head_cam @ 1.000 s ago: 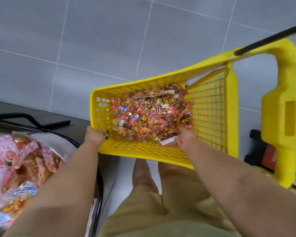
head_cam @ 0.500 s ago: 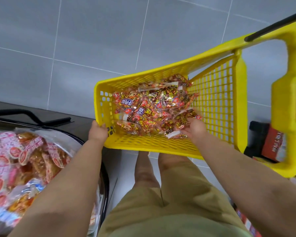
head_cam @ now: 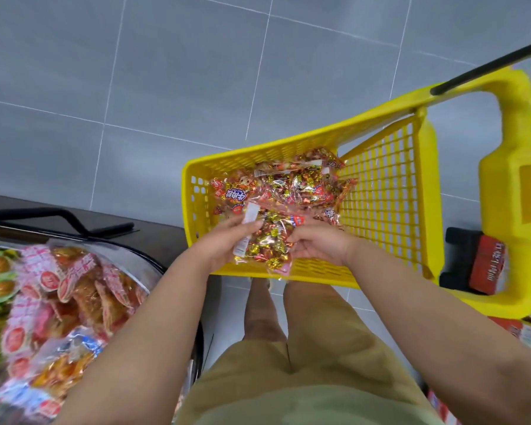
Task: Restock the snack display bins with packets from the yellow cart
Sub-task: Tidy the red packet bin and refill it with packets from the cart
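Clamping left hand (head_cam: 223, 245) and right hand (head_cam: 318, 250) on the clear plastic packet of sweets (head_cam: 269, 245), I judge it light, floppy, slippery; edges grip best.

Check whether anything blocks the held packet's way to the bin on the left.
Nothing visible does. The left hand and right hand hold the packet over the cart; only open air separates it from the bin.
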Motion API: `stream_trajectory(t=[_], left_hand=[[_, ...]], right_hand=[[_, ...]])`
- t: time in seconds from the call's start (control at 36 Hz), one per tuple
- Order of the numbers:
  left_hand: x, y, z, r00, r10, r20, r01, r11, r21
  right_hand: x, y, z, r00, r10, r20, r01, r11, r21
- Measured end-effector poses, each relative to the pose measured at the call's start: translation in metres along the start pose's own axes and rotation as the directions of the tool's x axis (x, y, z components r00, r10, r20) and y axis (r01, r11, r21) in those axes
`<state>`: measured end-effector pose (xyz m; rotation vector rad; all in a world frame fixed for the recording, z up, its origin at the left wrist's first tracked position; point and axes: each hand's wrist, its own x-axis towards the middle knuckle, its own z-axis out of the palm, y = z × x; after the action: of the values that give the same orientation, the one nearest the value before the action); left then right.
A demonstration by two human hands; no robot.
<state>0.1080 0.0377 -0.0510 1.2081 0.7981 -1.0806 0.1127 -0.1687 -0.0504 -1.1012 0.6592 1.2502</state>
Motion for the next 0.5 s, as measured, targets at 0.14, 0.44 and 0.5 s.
stream_trajectory(t=[0.14, 0.44, 0.5], left_hand=[[0.006, -0.009, -0.011, 0.998, -0.007, -0.07, 0.008, 1.0, 0.013], [0.012, -0.035, -0.034, 0.863, 0.203, -0.463, -0.119, 0.972, 0.204], [0.012, -0.036, -0.035, 0.848, 0.217, -0.483, -0.139, 0.971, 0.192]], right_hand=[[0.024, 0.005, 0.001, 1.0, -0.007, 0.03, 0.005, 0.999, 0.047], [0.091, 0.04, -0.024, 0.907, -0.181, -0.379, -0.209, 0.589, -0.781], [0.099, 0.041, -0.022, 0.904, -0.202, -0.377, -0.217, 0.542, -0.812]])
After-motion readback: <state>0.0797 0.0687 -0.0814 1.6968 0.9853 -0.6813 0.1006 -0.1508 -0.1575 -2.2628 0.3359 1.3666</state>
